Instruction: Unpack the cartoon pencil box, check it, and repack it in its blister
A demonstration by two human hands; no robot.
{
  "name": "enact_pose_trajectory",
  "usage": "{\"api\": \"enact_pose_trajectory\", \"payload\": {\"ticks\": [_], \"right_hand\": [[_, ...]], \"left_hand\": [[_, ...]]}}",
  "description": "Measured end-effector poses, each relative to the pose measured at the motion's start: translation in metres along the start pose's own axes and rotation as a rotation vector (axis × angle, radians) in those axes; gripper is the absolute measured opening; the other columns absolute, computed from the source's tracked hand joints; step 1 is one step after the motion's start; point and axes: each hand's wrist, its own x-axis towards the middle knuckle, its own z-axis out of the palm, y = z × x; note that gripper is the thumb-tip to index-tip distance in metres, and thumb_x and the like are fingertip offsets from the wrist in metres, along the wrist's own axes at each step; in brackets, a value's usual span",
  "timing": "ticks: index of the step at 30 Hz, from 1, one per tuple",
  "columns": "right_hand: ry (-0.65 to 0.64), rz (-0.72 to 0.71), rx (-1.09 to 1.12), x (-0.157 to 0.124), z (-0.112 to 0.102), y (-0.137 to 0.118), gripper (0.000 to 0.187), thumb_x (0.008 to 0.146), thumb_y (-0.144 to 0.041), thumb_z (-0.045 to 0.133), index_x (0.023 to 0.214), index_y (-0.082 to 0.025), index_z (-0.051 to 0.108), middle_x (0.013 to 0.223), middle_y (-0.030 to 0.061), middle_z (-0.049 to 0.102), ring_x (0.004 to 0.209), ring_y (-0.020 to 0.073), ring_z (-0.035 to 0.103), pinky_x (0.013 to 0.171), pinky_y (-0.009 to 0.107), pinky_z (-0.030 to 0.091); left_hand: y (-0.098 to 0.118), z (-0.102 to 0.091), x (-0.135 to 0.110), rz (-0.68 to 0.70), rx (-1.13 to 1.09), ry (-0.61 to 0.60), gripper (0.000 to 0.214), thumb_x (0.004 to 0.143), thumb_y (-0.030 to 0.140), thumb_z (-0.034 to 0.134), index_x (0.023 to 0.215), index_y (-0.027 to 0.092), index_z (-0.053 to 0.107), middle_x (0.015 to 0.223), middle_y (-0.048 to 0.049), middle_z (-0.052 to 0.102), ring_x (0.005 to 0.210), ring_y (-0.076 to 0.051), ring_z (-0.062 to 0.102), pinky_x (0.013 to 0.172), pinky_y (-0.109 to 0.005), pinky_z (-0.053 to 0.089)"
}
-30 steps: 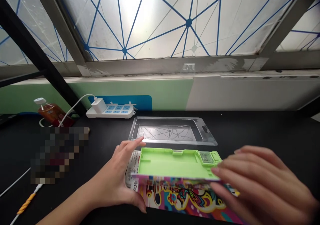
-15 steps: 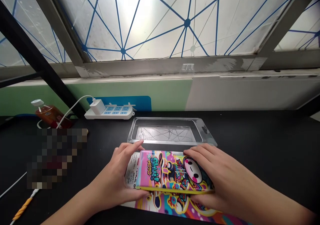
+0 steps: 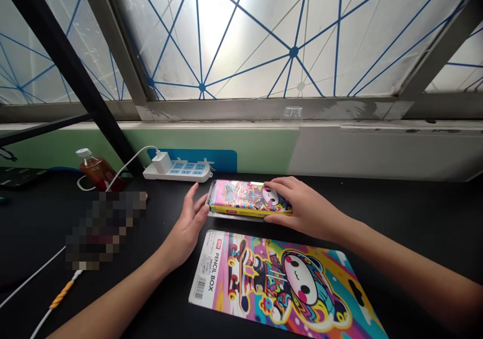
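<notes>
Right-hand grip [image 3: 305,205] closed over the right end of a printed pencil box [image 3: 245,199]: fingers [image 3: 281,184] laid across the top face, thumb along the near edge, a hold that looks like downward pressure for seating the box. Left-hand grip [image 3: 187,223] spread wide, palm turned toward the box, fingertips near its left end but apparently not touching, probably placed as a stop against sideways slip. Head view: box lying flat and lengthwise inside the cavity of a clear plastic blister tray [image 3: 226,216], only the tray's thin rim showing around it, on a black tabletop [image 3: 396,203]. Box top busy with pink, purple and yellow cartoon artwork, a white round-faced character at the right end, yellow band along the near side. Printed card backing [image 3: 283,283] flat on the tabletop closer to the body, just below the tray, with PENCIL BOX lettering, a barcode, a skateboarding figure and a hanger slot near the right corner; position apparently chosen to keep it clear of both hands. Farther off, against the wall: white power strip [image 3: 177,172] with charger plug [image 3: 162,162] and cable, plus a bottle of amber liquid [image 3: 98,170]. Area left of the hands masked by pixelation.
</notes>
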Motion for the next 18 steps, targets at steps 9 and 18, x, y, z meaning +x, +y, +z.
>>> {"api": "enact_pose_trajectory", "payload": {"ticks": [9,18], "right_hand": [[-0.024,-0.094,-0.004,0.004,0.019,0.0,0.046,0.105,-0.053,0.057,0.136,-0.02,0.069,0.134,0.017,0.071,0.125,0.0344,0.065,0.104,0.054,0.056],[0.302,-0.189,0.057,-0.056,0.005,-0.009,0.025,0.11,-0.03,0.048,0.122,-0.02,0.068,0.113,0.013,0.074,0.101,0.0258,0.069,0.087,0.041,0.056]], "left_hand": [[-0.007,-0.001,0.002,-0.01,0.071,-0.009,0.08,0.107,0.056,0.058,0.166,0.028,0.012,0.164,-0.0206,0.048,0.142,-0.037,0.059,0.11,-0.052,0.055],[0.006,0.004,0.027,0.135,0.362,0.234,0.053,0.103,0.044,0.057,0.15,0.023,0.044,0.162,-0.02,0.048,0.155,-0.039,0.041,0.123,-0.064,0.038]]}}
